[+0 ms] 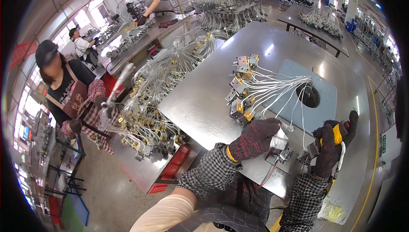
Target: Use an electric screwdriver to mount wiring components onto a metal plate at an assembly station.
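My left hand [254, 138], in a dark red knit glove, is closed around a small metal switch part with white wires [280, 140] at the near edge of a steel table [204, 100]. My right hand [330, 147], gloved the same, grips a yellow and black hand tool [338, 133] just right of that part. A row of similar metal parts with white wires [242, 88] lies on the table beyond my left hand, their wires fanning toward a round hole [307, 95] in a grey plate.
A co-worker in an apron [70, 91] stands at left beside a lower bench heaped with wired parts [147, 108]. Two more people work at benches far left. Red bins [172, 168] sit under the bench. A yellow floor line [375, 117] runs at right.
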The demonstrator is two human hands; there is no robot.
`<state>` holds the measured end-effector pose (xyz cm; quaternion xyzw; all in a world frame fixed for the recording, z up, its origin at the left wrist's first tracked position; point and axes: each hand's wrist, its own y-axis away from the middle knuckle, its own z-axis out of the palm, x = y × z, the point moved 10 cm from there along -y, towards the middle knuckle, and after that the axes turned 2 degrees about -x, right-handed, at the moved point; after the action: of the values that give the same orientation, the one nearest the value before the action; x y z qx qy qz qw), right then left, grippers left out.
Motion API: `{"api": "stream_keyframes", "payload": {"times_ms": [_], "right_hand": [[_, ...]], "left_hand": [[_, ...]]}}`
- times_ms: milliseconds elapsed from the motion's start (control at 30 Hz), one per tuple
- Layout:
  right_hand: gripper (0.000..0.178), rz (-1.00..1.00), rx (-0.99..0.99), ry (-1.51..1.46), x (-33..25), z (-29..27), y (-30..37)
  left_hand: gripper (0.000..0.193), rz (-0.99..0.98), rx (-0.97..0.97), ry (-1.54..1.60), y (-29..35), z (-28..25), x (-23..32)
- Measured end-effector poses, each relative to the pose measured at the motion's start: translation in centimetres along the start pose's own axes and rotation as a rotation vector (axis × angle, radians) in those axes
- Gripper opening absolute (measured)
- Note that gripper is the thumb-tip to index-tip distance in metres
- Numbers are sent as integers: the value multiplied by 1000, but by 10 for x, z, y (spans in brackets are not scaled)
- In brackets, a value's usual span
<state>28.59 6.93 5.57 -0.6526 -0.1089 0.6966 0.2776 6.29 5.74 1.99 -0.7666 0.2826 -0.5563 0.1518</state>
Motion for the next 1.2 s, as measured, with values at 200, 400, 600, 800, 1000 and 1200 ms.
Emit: {"api": "stream_keyframes", "payload": {"times_ms": [200, 400, 600, 800, 1000, 1200], "right_hand": [[68, 40, 22, 36, -3, 1, 2], [69, 23, -4, 20, 1, 2, 1], [71, 74, 22, -2, -7, 6, 3], [75, 104, 57, -48, -4, 9, 3], [76, 77, 42, -2, -2, 6, 1], [76, 86, 45, 1, -4, 7, 1]], "left_hand": [[46, 143, -228, -391, 2, 29, 37], [61, 46, -446, -535, 12, 60, 9], [62, 71, -505, -559, 11, 66, 12], [66, 8, -559, -543, 10, 73, 5], [62, 4, -589, -595, 10, 77, 8], [69, 10, -605, -613, 12, 78, 5]]}}
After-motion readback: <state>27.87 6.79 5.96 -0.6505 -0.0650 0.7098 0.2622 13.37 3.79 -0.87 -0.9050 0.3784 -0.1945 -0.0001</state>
